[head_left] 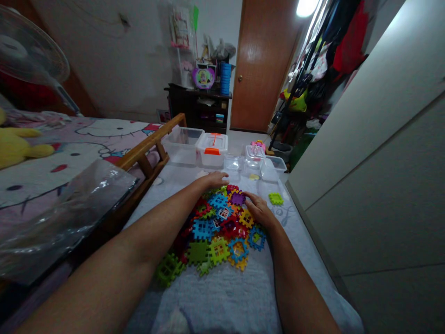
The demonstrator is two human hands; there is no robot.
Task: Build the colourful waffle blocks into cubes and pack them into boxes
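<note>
A heap of interlocking plastic building tiles in blue, green, red, yellow and purple lies on the pale blue cloth, some with window lattices or gear-like rings. My left hand [214,180] reaches across the heap's far left edge, fingers stretched out and nothing seen in them. On the right side, my right hand [257,208] has its fingers apart at the edge of a purple tile [238,198], seemingly touching it. Near that wrist are a yellow tile [246,218] and a blue ring tile [257,237]. A single lime green tile [276,198] lies apart to the right.
Beyond the heap stand a clear open bin [182,146], a lidded box [212,155] with orange latches, and several small clear containers [273,167]. A wooden bed rail [149,146] borders the left, with plastic wrapping [69,218] beside it. A pale cabinet [375,162] borders the right.
</note>
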